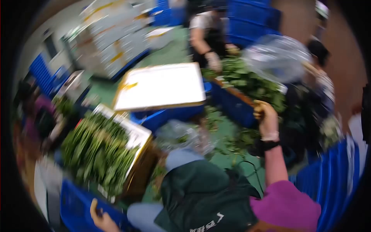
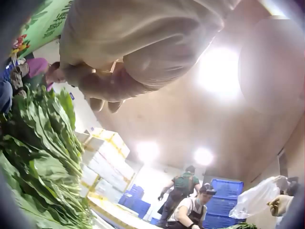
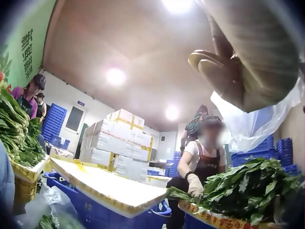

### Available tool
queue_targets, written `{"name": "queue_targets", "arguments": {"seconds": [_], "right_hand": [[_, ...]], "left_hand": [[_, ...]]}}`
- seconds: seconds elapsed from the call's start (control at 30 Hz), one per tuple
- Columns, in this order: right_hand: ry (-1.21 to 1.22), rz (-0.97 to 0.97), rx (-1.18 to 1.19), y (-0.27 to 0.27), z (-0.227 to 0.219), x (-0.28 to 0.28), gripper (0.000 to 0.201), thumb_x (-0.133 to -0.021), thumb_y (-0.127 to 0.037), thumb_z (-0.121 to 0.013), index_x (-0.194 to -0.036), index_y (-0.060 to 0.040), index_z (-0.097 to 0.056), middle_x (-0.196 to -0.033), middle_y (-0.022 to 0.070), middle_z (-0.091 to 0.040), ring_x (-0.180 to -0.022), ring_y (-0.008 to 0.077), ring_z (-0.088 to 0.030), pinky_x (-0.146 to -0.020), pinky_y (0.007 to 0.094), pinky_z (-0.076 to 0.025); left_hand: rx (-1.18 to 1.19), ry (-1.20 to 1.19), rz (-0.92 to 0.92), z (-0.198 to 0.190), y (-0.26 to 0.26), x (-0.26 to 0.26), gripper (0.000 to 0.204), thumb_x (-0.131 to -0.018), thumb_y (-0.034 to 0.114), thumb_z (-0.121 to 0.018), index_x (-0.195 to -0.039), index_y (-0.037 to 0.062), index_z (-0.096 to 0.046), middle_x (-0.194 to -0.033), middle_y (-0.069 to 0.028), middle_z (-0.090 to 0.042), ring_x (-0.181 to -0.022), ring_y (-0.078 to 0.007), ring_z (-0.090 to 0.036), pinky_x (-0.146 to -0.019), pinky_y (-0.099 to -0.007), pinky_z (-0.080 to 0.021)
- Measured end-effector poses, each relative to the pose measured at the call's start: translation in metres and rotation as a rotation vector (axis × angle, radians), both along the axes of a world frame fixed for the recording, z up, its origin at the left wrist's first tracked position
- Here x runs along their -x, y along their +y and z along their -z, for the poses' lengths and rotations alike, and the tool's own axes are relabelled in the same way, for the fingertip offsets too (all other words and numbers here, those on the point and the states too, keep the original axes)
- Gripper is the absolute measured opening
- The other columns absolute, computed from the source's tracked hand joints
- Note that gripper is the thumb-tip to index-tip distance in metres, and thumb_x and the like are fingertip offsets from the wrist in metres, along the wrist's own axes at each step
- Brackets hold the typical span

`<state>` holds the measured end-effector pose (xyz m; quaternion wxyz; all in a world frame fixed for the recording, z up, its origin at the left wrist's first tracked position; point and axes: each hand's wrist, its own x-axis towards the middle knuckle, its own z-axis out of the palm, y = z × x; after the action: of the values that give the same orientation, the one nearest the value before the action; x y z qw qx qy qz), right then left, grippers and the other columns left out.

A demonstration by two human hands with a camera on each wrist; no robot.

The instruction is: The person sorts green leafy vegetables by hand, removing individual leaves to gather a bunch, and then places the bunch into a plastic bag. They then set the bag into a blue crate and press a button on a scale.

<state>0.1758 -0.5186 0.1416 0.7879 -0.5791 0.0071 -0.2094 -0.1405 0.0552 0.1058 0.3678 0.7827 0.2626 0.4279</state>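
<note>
My left hand point(image 1: 103, 221), gloved, is low at the bottom left over a blue crate point(image 1: 75, 207); its thumb and fingers stand apart around nothing. In the left wrist view, the left hand point(image 2: 147, 43) fills the top, with leafy greens point(image 2: 40, 162) to its side. My right hand point(image 1: 266, 120), also gloved, is raised beside a box heaped with leafy greens point(image 1: 253, 79). Its fingers hang loosely curled with nothing in them, as the right wrist view of the right hand point(image 3: 257, 57) confirms. Bundled greens point(image 1: 96, 149) fill a foam box point(image 1: 141, 149) on the left.
A white foam lid point(image 1: 162, 87) lies over a blue tub point(image 1: 154, 120). Across from me a person point(image 3: 205, 155) handles greens. A clear plastic bag point(image 1: 276, 58) stands at the right. Stacked foam boxes point(image 3: 119, 140) rise behind. Loose leaves point(image 1: 239, 145) litter the green floor.
</note>
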Motion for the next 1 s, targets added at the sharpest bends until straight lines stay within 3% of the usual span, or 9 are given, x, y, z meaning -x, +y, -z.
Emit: {"name": "queue_targets", "arguments": {"seconds": [0.17,0.37,0.47,0.57,0.63,0.7,0.77,0.87,1.0], "right_hand": [[0.143,-0.311,0.054,0.057,0.039,-0.02,0.028,-0.1,-0.018,-0.051,-0.116,0.0023,-0.063,-0.079,0.0001,-0.058,-0.068,0.0079,-0.053,-0.062,0.0209,-0.042],[0.183,-1.069,0.296,0.237,0.041,-0.021,0.024,-0.098,-0.014,-0.052,-0.11,0.0004,-0.068,-0.082,0.0038,-0.066,-0.07,0.0081,-0.057,-0.065,0.0223,-0.045],[0.025,-1.395,0.405,0.341,0.082,-0.05,0.024,-0.095,-0.01,-0.053,-0.11,0.003,-0.068,-0.084,0.0054,-0.068,-0.074,0.01,-0.061,-0.067,0.0249,-0.049],[-0.044,-1.269,0.437,0.445,0.127,-0.071,0.022,-0.094,-0.011,-0.056,-0.108,-0.0002,-0.068,-0.085,0.0078,-0.069,-0.075,0.0144,-0.064,-0.072,0.0283,-0.051],[-0.309,-0.984,0.577,0.501,0.131,-0.078,0.023,-0.091,-0.009,-0.059,-0.112,-0.0064,-0.068,-0.089,0.0096,-0.069,-0.077,0.0192,-0.066,-0.074,0.03,-0.052],[-0.467,-0.882,0.708,0.535,0.107,-0.081,0.042,-0.08,-0.002,-0.065,-0.12,-0.0139,-0.062,-0.109,0.0108,-0.063,-0.098,0.0283,-0.061,-0.088,0.0362,-0.05],[-0.745,-0.674,0.743,0.572,0.096,-0.082,0.048,-0.077,-0.003,-0.07,-0.122,-0.0159,-0.06,-0.114,0.0104,-0.059,-0.107,0.0307,-0.055,-0.093,0.0397,-0.047],[-0.859,-0.667,0.942,0.597,0.086,-0.085,0.046,-0.074,-0.009,-0.076,-0.117,-0.0176,-0.063,-0.113,0.0093,-0.06,-0.106,0.0299,-0.055,-0.088,0.0409,-0.047],[-0.9,-0.578,0.959,0.587,0.081,-0.077,0.039,-0.075,-0.013,-0.076,-0.112,-0.0183,-0.067,-0.099,0.0056,-0.064,-0.097,0.028,-0.058,-0.084,0.0397,-0.047]], "left_hand": [[0.226,0.029,-0.099,-0.019,-0.056,0.017,0.055,-0.069,-0.013,-0.044,-0.117,0.0011,-0.066,-0.104,-0.0053,-0.064,-0.078,-0.0106,-0.057,-0.072,-0.0213,-0.048],[0.15,0.079,0.178,0.013,-0.1,-0.063,0.039,-0.072,-0.016,-0.046,-0.1,0.0,-0.068,-0.102,-0.0085,-0.07,-0.079,-0.0116,-0.062,-0.072,-0.0242,-0.051],[0.221,0.119,0.207,0.037,-0.097,-0.117,0.036,-0.072,-0.015,-0.046,-0.098,0.0006,-0.067,-0.093,-0.0082,-0.07,-0.073,-0.0124,-0.062,-0.068,-0.0242,-0.051],[0.482,0.159,0.259,0.063,-0.081,-0.155,0.033,-0.073,-0.011,-0.048,-0.096,0.0022,-0.068,-0.082,-0.0059,-0.067,-0.066,-0.0116,-0.059,-0.062,-0.0243,-0.05],[0.484,0.271,0.248,0.072,-0.067,-0.169,0.035,-0.074,-0.014,-0.05,-0.101,-0.0016,-0.067,-0.092,-0.0057,-0.068,-0.074,-0.0104,-0.062,-0.068,-0.0245,-0.051],[0.565,0.426,0.17,0.061,-0.055,-0.179,0.024,-0.078,-0.008,-0.055,-0.097,0.0,-0.068,-0.089,-0.0053,-0.068,-0.075,-0.0094,-0.061,-0.067,-0.0244,-0.05],[0.639,0.14,0.207,0.082,-0.04,-0.186,0.02,-0.082,-0.004,-0.053,-0.096,0.0003,-0.068,-0.091,-0.0046,-0.069,-0.077,-0.0097,-0.062,-0.069,-0.0238,-0.049],[0.899,-0.035,0.129,0.086,-0.033,-0.182,0.019,-0.084,-0.003,-0.053,-0.096,0.0014,-0.068,-0.088,-0.0044,-0.07,-0.074,-0.0111,-0.061,-0.068,-0.0248,-0.048],[0.928,-0.021,0.115,0.074,-0.036,-0.171,0.017,-0.09,0.004,-0.054,-0.1,0.0033,-0.067,-0.096,-0.0064,-0.071,-0.08,-0.0127,-0.063,-0.072,-0.0248,-0.049]]}}
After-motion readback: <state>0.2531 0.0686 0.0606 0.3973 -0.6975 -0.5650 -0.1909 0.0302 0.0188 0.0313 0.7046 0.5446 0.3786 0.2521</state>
